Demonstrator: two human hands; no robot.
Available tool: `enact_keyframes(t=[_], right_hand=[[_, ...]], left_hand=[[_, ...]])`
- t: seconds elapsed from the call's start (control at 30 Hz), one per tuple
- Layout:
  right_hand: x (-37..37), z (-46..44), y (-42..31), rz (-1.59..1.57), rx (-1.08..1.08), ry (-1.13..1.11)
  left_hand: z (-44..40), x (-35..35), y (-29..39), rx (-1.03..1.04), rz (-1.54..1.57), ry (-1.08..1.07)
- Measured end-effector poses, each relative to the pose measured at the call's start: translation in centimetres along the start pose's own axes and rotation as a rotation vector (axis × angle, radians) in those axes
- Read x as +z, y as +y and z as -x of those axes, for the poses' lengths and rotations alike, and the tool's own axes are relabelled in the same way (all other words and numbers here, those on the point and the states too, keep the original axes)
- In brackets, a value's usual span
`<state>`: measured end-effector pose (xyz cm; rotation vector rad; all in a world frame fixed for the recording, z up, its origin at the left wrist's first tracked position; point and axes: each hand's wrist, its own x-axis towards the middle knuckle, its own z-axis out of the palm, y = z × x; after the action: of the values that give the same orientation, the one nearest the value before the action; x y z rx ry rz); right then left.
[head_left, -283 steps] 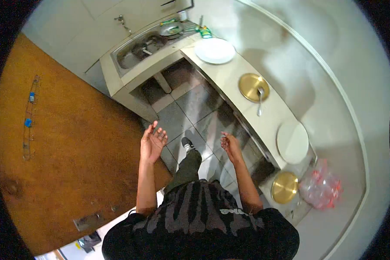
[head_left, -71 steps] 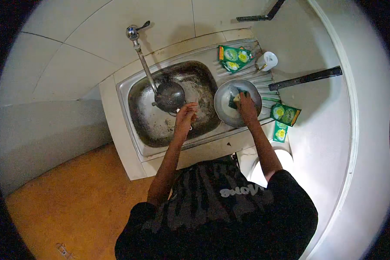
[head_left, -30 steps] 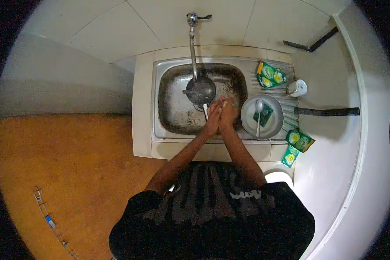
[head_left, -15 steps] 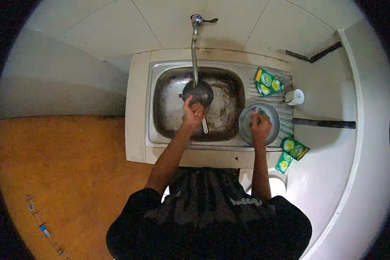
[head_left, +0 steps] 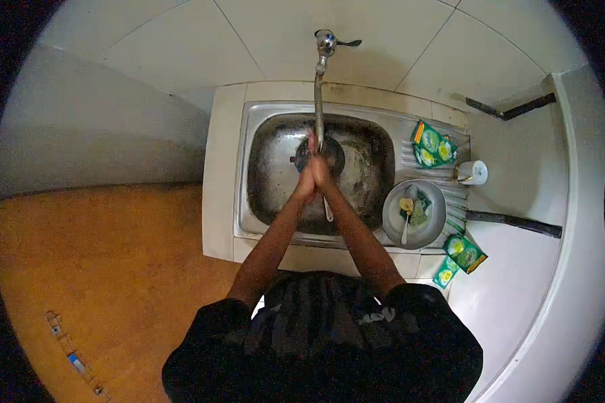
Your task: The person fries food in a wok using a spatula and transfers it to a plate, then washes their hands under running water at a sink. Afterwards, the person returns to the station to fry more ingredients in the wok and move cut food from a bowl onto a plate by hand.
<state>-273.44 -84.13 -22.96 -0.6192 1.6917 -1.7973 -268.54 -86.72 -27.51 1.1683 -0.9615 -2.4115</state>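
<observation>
My left hand [head_left: 306, 181] and my right hand [head_left: 320, 170] are pressed palm to palm beneath the tap's spout [head_left: 318, 107], over the sink [head_left: 366, 201]. Their fingers point away from me, stretched out as far as they show; nothing is visibly held. Under them, a dark round pot [head_left: 335, 156] stands in the basin and is partly covered by the hands. A pale utensil handle [head_left: 328, 209] sticks out toward me beside my right forearm. On the drainboard, a grey metal bowl [head_left: 441, 213] holds a spoon [head_left: 405, 230] and a green scouring pad [head_left: 419, 213].
A green packet [head_left: 434, 145] and a white cup [head_left: 473, 172] stand on the drainboard's far right. Another green packet [head_left: 465, 254] lies at its near right corner. A wall rises on the right, with a dark bracket [head_left: 514, 223] there. The tap lever [head_left: 349, 43] points right.
My right hand has left the bowl and moved left to meet my left hand under the spout. The spoon and scouring pad in the bowl are now uncovered. The view has shifted slightly.
</observation>
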Motion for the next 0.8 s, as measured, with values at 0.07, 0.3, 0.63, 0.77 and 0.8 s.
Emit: enact_keyframes(t=[0.07, 0.3, 0.63, 0.77, 0.8], right_hand=[[-0.3, -0.7, -0.3, -0.213, 0.165, -0.073], [0.2, -1.3, 1.6, -0.089, 0.049, -0.015], [-1.2, -2.0, -3.5, 0.078, 0.14, 0.171], [-2.7, -4.4, 1.7, 0.038, -0.004, 0.236], [-2.6, -4.1, 1.7, -0.41, 0.24, 0.086]], left_hand=[[-2.4, -2.0, -1.9, -0.071, -0.071, -0.116], [1.9, 4.3, 4.8, 0.032, -0.405, -0.026], [0.8, 2.1, 3.6, 0.287, -0.084, -0.268], [2.1, 2.6, 4.7, 0.067, 0.489, -0.182], [2.6, 3.4, 5.4, 0.066, 0.739, -0.27]])
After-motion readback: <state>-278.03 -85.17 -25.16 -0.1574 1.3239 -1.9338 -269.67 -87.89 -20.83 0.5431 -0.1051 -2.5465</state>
